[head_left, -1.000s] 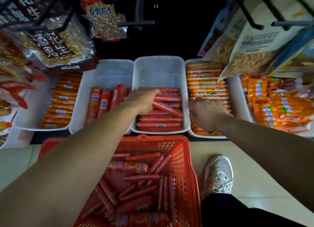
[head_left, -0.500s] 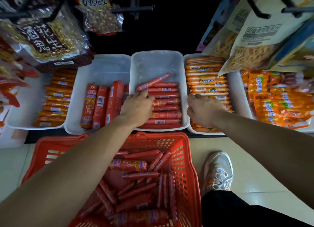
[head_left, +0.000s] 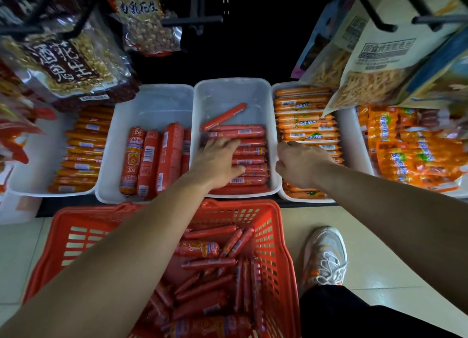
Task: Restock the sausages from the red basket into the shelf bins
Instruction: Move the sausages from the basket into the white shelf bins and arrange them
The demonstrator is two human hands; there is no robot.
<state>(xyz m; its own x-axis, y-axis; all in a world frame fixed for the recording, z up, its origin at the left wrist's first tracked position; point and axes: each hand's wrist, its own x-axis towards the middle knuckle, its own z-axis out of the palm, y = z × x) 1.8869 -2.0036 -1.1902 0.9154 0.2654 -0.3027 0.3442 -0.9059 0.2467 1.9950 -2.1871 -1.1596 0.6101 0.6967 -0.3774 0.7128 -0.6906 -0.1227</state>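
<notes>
Flatly, left hand (head_left: 215, 160) presses glossy tubular sausages (head_left: 250, 152); right hand (head_left: 301, 165) curled, hold unclear

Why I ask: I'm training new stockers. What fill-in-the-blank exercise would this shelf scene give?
1. The sausages under the flat left hand are ____ in colour.
2. The right hand grips the rim of the bin holding ____ sausages.
3. The basket stands on the ____.

Missing words: red; orange; floor.
</notes>
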